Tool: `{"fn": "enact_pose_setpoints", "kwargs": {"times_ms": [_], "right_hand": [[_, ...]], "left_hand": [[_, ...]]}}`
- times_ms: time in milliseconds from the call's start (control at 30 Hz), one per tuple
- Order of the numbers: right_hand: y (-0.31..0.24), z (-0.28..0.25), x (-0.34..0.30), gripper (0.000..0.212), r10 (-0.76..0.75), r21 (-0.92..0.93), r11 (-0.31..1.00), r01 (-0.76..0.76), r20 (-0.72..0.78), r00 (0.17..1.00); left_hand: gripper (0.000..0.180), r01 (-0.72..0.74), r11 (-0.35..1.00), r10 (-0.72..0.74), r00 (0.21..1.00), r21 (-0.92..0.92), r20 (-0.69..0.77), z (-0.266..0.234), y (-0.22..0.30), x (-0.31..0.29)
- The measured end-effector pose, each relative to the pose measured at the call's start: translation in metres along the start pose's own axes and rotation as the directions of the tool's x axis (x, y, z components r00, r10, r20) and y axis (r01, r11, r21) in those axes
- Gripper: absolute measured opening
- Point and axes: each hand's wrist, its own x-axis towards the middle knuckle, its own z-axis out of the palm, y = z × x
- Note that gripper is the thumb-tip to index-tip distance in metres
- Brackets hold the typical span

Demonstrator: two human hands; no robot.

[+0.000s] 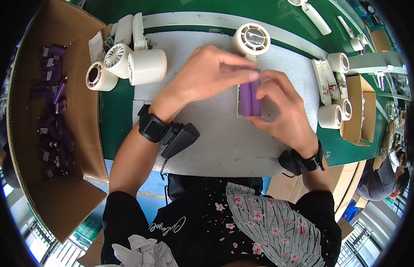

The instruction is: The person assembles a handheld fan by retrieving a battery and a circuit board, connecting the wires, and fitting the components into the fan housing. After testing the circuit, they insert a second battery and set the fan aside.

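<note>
A cream handheld fan (251, 39) lies on the pale work mat, its round head at the far end and its open handle toward me. Two purple cylindrical batteries (250, 100) sit side by side in the handle. My right hand (282, 104) grips the batteries from the right, thumb at their near end and fingers curled over the far end. From the left, my left hand (211, 73) reaches across to the far end of the batteries. Its thumb and fingertips draw together there, slightly blurred, and whatever lies between them is hidden.
A tall cardboard box (89, 147) holding several purple batteries stands at the left. Cream fan parts (147, 66) cluster behind the mat's left corner. More fan housings (329, 116) and a small cardboard box (367, 109) sit at the right. A white rail (184, 20) runs behind the mat.
</note>
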Motion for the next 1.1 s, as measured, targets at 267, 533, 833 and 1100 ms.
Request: {"fn": "enact_pose_setpoints", "kwargs": {"times_ms": [267,533,833,1100], "right_hand": [[0.003,-0.001,0.006,0.046,0.075,0.083,0.994,-0.078,0.041,0.996],[0.003,0.0,0.009,0.048,0.103,0.122,0.986,-0.111,0.067,0.992],[-0.004,0.0,0.012,0.053,0.176,0.09,0.979,-0.184,0.09,0.98],[-0.009,0.003,0.015,0.06,0.283,0.071,0.954,-0.293,0.119,0.952]], "left_hand": [[0.023,0.06,0.998,-0.059,0.998,0.018,-0.033,0.004,-0.003,0.003],[0.023,0.043,0.998,-0.043,0.999,0.048,0.003,0.0,-0.002,0.004],[0.025,0.068,0.991,-0.074,0.996,0.111,0.051,-0.002,-0.002,0.003],[0.023,-0.025,1.0,0.025,0.999,-0.007,-0.021,0.0,-0.008,0.0]]}}
